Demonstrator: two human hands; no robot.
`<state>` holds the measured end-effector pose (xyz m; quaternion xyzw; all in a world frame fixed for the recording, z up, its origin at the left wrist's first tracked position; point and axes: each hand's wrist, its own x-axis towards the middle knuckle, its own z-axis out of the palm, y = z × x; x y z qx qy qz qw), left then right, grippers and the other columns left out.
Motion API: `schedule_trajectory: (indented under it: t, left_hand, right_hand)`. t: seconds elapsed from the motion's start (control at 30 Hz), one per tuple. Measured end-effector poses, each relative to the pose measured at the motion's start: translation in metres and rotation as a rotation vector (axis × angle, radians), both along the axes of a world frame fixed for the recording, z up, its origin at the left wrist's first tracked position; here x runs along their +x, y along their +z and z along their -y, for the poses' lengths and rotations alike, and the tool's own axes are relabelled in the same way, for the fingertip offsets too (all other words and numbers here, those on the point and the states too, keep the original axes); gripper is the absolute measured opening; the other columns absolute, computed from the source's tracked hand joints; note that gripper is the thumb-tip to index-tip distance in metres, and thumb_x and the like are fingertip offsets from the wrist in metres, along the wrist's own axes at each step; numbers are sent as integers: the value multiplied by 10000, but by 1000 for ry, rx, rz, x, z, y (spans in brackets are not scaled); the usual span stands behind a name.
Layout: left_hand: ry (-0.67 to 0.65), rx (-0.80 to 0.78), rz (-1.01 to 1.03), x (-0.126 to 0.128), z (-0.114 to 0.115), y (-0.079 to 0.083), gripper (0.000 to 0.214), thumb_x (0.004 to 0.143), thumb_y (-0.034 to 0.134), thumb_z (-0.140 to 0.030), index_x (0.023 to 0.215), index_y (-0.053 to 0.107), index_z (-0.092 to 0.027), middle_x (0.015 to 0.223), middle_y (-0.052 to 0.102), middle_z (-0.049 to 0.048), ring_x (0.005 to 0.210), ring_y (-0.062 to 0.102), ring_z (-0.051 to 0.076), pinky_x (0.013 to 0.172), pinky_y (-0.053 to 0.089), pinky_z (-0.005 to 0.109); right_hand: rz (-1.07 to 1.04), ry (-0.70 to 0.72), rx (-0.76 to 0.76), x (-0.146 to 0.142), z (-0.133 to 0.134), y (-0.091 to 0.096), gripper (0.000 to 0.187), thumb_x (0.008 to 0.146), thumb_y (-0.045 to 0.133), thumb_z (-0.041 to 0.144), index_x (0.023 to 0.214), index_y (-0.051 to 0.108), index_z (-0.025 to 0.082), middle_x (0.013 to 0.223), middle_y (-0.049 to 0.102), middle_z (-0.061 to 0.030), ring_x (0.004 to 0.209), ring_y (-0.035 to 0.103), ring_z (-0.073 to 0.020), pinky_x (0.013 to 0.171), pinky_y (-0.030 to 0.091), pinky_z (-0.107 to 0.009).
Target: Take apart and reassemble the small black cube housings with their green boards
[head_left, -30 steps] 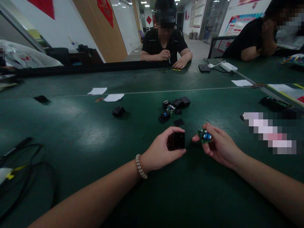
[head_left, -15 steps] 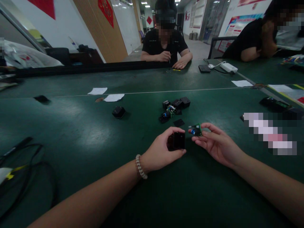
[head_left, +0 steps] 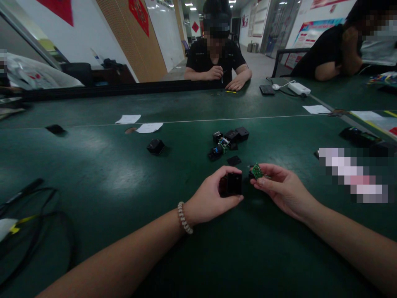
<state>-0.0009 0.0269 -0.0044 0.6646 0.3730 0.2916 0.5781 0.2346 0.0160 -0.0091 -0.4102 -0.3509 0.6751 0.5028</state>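
Note:
My left hand (head_left: 214, 194) grips a small black box-shaped plastic casing (head_left: 234, 184) between thumb and fingers, its dark, hollow-looking side facing right. Just to the right, my right hand (head_left: 276, 186) pinches a small green circuit board (head_left: 257, 171) by its edge; a dark part shows at the board's left. The board and the casing are apart. Beyond my hands lies a cluster of black casings (head_left: 241, 133) and loose circuit boards with blue parts (head_left: 221, 145). A flat black plate (head_left: 233, 160) rests just past my left fingertips.
Another black casing (head_left: 155, 146) sits left of the cluster. White paper pieces (head_left: 149, 128) lie along the table seam. Black cables (head_left: 37, 207) curl at the left edge. Across the green table (head_left: 124, 231) a person (head_left: 214, 58) works; another person (head_left: 328, 58) sits at the far right.
The circuit board has turned in my right hand, so its green face now shows instead of the side with blue parts. My left hand and the casing have stayed put.

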Motion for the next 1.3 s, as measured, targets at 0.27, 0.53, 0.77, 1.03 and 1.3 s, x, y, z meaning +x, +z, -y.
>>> schedule_trajectory:
  t: [0.27,0.53,0.77,1.03,1.3]
  left_hand:
    - [2,-7,4,1,0,1,592,812,807,-231,1340,542,-270,1288,649,103,1189,674,317,1004,574,547]
    - [1,5,2,1,0,0,582,811,811,-222,1326,544,-273,1262,655,92,1176,679,310,992,581,535]
    - [6,12,-9,0,0,1,579,813,810,-210,1325,548,-279,1247,653,85,1147,690,297,967,598,506]
    - [-3,14,6,0,0,1,569,816,807,-199,1314,543,-272,1255,650,84,1160,685,289,989,590,507]
    - [11,7,-5,0,0,0,579,810,804,-193,1320,544,-278,1276,639,86,1168,679,297,984,590,517]
  right_hand:
    - [113,-72,61,-4,6,-3,470,626,975,188,1042,762,242,963,812,-36,874,779,-202,816,664,-365]
    - [325,-185,302,-4,9,1,387,711,914,188,1058,748,237,1174,702,-74,973,760,-234,936,642,-446]
    - [384,-234,376,-4,8,0,344,721,895,189,1024,741,241,1206,624,-70,948,746,-222,912,647,-429]
    - [374,-230,326,-5,9,4,382,697,909,219,1008,689,243,1157,660,-70,926,749,-231,871,651,-417]
    - [334,-227,221,-2,7,-3,441,697,930,298,1063,693,231,945,775,-54,821,741,-224,786,640,-400]
